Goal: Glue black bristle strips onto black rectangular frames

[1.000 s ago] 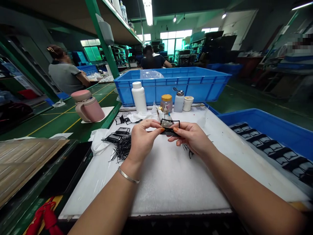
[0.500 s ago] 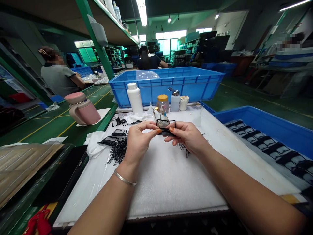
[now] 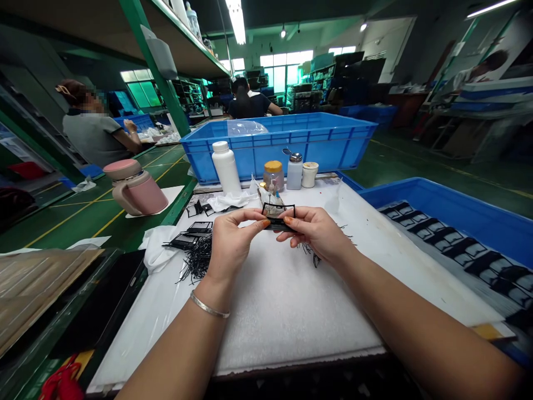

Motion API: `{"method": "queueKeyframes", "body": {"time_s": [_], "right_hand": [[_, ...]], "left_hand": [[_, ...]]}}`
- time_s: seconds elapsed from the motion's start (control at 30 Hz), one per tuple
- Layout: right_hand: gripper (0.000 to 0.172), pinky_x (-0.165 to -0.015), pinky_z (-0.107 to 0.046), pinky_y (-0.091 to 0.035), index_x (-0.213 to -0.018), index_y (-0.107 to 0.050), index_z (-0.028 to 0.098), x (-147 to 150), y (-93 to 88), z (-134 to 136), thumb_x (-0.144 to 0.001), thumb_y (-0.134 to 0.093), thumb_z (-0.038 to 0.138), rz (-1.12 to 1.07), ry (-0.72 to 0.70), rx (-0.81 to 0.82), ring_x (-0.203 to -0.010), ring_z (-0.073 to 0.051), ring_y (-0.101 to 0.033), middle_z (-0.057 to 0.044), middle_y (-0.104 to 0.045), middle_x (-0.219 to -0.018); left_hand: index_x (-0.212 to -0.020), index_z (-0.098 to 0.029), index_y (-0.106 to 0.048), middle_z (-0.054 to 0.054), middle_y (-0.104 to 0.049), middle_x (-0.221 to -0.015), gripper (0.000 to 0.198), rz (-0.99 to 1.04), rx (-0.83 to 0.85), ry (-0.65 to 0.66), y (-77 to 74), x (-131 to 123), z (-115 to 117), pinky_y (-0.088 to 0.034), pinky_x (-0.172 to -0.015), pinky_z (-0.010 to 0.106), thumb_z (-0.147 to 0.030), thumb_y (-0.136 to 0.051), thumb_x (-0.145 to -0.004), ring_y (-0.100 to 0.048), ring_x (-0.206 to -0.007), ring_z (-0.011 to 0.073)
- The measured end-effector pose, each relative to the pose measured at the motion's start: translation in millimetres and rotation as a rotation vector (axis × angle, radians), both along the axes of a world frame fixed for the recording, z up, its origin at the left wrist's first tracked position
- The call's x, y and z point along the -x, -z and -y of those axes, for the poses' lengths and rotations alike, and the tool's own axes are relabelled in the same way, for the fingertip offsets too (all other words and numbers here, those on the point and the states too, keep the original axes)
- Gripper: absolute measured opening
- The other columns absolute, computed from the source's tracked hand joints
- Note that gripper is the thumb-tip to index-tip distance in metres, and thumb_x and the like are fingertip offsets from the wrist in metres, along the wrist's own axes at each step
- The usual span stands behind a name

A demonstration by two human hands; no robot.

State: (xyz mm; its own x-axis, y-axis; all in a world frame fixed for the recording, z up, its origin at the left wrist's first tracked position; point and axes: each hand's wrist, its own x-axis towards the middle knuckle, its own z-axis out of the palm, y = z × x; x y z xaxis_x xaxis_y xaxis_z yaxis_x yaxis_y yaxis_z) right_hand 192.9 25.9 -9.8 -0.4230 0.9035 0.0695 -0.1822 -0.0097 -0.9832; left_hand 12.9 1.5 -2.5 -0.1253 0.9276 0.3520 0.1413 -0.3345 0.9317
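Between my two hands is a small black rectangular frame, with a thin open border standing up from a darker lower part. My left hand pinches its left end between thumb and fingers. At its right end, my right hand grips with the thumb on top and fingers curled beneath. The fingers hide some of the part. Left of my left hand lies a tangled pile of thin black strips, with several similar black frames behind it. A few more black strips lie under my right hand.
A white foam sheet covers the bench. Behind stand a white bottle, an orange-lidded jar, a pump bottle and a blue crate. Right, a blue bin holds rows of black parts. A pink mug stands left. Other people sit beyond.
The whole view shifts slightly; my hands keep the same grip on the black frame. A co-worker at the left has raised a hand.
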Motion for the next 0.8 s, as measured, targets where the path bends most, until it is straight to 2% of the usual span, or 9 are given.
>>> {"method": "queueKeyframes", "body": {"time_s": [0.37,0.63,0.73,0.8], "right_hand": [[0.027,-0.051,-0.018,-0.049,-0.093,-0.067,0.014,1.6,3.1,-0.1,-0.075,-0.075,0.033,-0.011,0.001,-0.054,-0.071,-0.017,-0.071,-0.007,-0.072,-0.084],[0.020,-0.050,-0.018,-0.047,-0.083,-0.065,0.012,3.5,2.1,2.9,-0.075,-0.074,0.029,0.036,0.078,-0.135,-0.057,-0.012,-0.066,-0.003,-0.068,-0.066],[0.018,-0.049,-0.018,-0.047,-0.081,-0.065,0.012,3.4,0.1,3.8,-0.075,-0.073,0.027,0.045,0.094,-0.149,-0.056,-0.012,-0.065,-0.002,-0.067,-0.064],[0.017,-0.049,-0.018,-0.047,-0.080,-0.064,0.012,3.3,-0.4,4.0,-0.076,-0.073,0.025,0.051,0.097,-0.158,-0.056,-0.012,-0.065,-0.002,-0.067,-0.062]], "left_hand": [[-0.074,-0.015,-0.074,0.008,-0.072,-0.091,0.012,0.047,-0.026,0.006,1.9,-0.7,-1.3,-0.049,-0.090,0.038,-0.025,-0.078,-0.069,-0.065,-0.091,0.0248],[-0.073,-0.015,-0.074,0.008,-0.071,-0.092,0.010,0.030,-0.025,0.039,3.2,-2.6,-0.6,-0.049,-0.088,0.036,-0.024,-0.078,-0.070,-0.065,-0.093,0.0240],[-0.078,-0.015,-0.071,0.007,-0.070,-0.091,0.014,0.035,-0.020,0.058,3.2,-2.7,-1.7,-0.051,-0.084,0.032,-0.023,-0.078,-0.070,-0.064,-0.090,0.0213],[-0.088,-0.016,-0.068,0.005,-0.070,-0.089,0.023,0.084,-0.001,0.089,2.8,-2.9,-2.3,-0.052,-0.077,0.029,-0.023,-0.079,-0.069,-0.065,-0.087,0.0194]]}}
